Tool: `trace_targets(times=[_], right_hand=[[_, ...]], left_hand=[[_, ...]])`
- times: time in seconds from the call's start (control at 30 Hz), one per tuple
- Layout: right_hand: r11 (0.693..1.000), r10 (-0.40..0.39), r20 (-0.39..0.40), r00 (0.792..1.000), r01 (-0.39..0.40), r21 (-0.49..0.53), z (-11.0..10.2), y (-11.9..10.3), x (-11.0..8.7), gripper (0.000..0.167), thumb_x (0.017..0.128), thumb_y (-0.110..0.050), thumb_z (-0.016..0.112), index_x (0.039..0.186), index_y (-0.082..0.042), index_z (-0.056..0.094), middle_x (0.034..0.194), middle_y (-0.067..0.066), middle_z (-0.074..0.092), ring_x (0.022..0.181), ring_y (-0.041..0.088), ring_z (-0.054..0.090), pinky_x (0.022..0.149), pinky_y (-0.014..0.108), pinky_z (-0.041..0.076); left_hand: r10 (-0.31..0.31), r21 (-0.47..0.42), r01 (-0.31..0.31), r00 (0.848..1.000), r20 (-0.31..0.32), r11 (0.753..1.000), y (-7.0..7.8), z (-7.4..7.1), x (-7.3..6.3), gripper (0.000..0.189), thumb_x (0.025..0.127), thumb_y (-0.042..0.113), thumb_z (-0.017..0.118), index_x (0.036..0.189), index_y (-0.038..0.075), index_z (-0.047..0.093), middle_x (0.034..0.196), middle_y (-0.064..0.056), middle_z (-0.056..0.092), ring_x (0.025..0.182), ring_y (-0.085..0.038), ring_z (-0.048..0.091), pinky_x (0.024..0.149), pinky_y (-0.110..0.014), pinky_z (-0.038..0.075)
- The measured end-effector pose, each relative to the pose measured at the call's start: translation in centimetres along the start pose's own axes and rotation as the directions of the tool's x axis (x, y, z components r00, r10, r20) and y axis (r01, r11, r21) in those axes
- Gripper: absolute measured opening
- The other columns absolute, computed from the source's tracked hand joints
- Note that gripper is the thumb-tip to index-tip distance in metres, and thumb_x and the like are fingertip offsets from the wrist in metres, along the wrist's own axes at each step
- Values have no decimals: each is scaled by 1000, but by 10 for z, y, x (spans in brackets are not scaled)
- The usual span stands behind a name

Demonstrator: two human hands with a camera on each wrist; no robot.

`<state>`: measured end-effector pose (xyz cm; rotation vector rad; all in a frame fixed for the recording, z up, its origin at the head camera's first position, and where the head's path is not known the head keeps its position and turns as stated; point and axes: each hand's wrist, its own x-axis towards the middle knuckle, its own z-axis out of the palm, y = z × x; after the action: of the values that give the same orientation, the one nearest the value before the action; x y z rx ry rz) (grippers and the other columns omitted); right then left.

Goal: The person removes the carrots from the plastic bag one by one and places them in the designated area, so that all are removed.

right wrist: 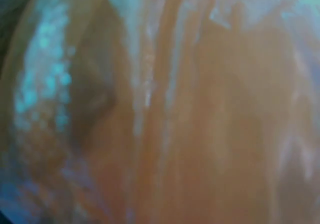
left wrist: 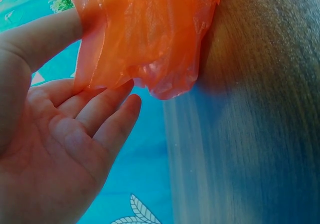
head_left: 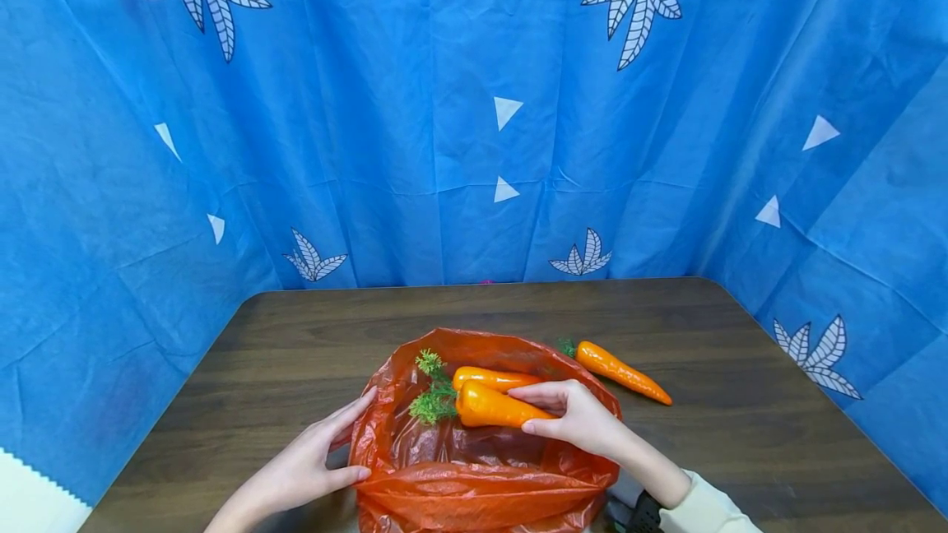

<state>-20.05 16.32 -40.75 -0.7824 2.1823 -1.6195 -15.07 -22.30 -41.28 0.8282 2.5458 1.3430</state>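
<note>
A red plastic bag [head_left: 481, 475] lies open-mouthed at the table's front. My left hand [head_left: 311, 459] grips its left edge; in the left wrist view the thumb reaches behind the thin plastic [left wrist: 145, 29] and the fingers [left wrist: 117, 119] touch its other side. Inside the bag's mouth, my right hand [head_left: 573, 418] pinches an orange carrot [head_left: 492, 407] by its narrow end, thumb in front and fingers behind. A second carrot [head_left: 485, 377] lies right behind it. Feathery green tops [head_left: 433, 405] point left. Blurred plastic [right wrist: 200, 109] fills the right wrist view.
Another carrot [head_left: 622, 373] lies on the dark wooden table [head_left: 311, 352], just right of the bag, its green top partly hidden by the bag's rim. A blue patterned curtain [head_left: 474, 146] hangs around the back and sides.
</note>
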Motion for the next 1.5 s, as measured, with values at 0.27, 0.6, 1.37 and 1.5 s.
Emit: trace_targets(times=[0.27,0.6,1.37,1.5], right_hand=[[1000,-19,-10,1000,19,15,-3,0,-1,41,88,-12,66,126,1,57,122,16,58,108,15,58,84,29,49],[996,-73,-8,997,73,45,-9,-3,-2,42,89,-10,65,127,4,55,123,20,56,110,21,57,82,32,50],[999,-37,-44,998,37,1,-17,-3,-6,45,88,-15,66,128,2,55,122,16,58,107,18,58,83,32,49],[999,-32,-51,998,32,-2,-18,-3,-7,45,88,-16,66,128,1,55,122,16,58,107,18,58,82,32,49]], left_hand=[[6,6,-6,1000,-6,1000,0,0,-1,82,84,27,71,148,6,24,143,-26,31,122,-41,40,90,-23,41],[25,12,-25,1000,-14,1000,0,2,-1,82,84,27,71,147,4,25,143,-26,32,122,-39,40,90,-21,41],[16,9,-16,1000,-3,1000,0,2,-1,82,84,27,71,148,4,24,143,-26,31,122,-42,39,90,-20,40],[21,-7,-21,1000,2,1000,1,2,-1,82,84,26,71,147,3,24,143,-27,30,122,-43,38,90,-19,40]])
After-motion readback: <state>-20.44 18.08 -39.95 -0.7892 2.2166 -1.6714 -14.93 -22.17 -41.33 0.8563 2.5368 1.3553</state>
